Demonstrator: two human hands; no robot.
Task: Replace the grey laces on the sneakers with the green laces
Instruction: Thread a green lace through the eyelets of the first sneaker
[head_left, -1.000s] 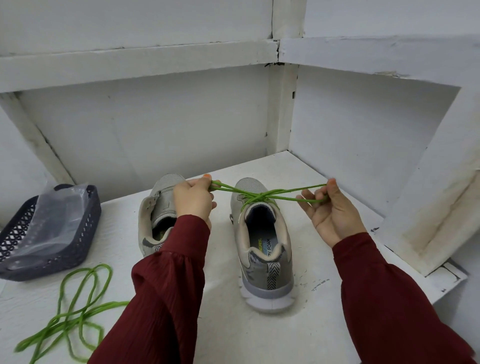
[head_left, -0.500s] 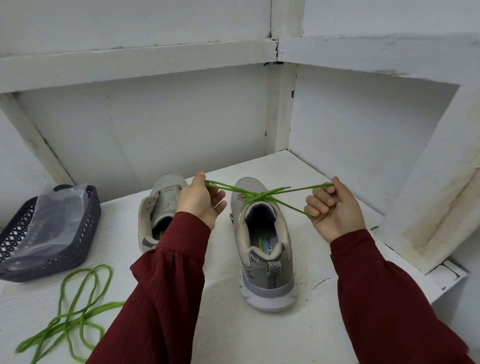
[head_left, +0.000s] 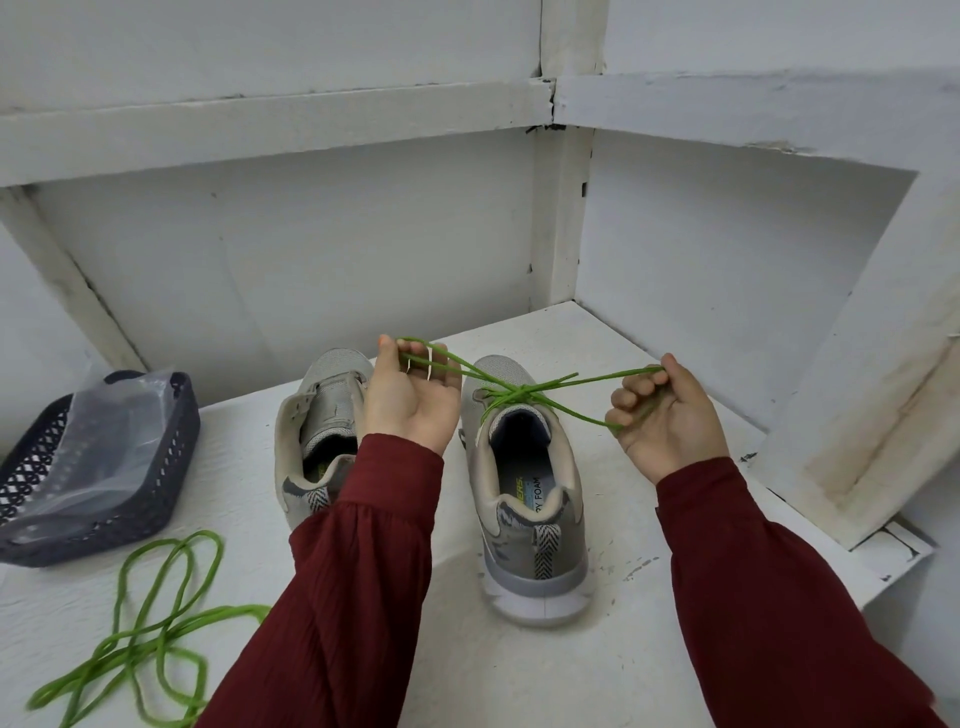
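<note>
- Well, closest, a spare green lace (head_left: 208, 617) lies in loose loops on the white table (head_left: 519, 675), far down and left of the fingers of the left hand (head_left: 410, 400). I think it waits for the other shoe.
- Next comes the right shoe (head_left: 530, 499), heel toward the person, below and between the two hands.
- The green lace (head_left: 519, 391) is on this shoe. Its knot sits at the top of the tongue, between the fingers of both hands.
- The right hand (head_left: 672, 415) has its fingers curled tight round one loop, out to the right of the knot.
- The left hand is palm up. Its thumb and fingers pinch the other loop, left of the knot.
- Both hands are wide apart, so the strands are straight and tight. I think the bow is being pulled snug.
- The left shoe (head_left: 322, 415) stands just behind the left hand's fingers, partly hidden by that hand. I see no lace in it, so I think half the job is left.
- A dark basket (head_left: 182, 457) with a clear bag (head_left: 104, 431) in it sits far left of the fingers.
- White walls (head_left: 311, 260) stand behind everything. Nothing sits between the hands and the knot.
</note>
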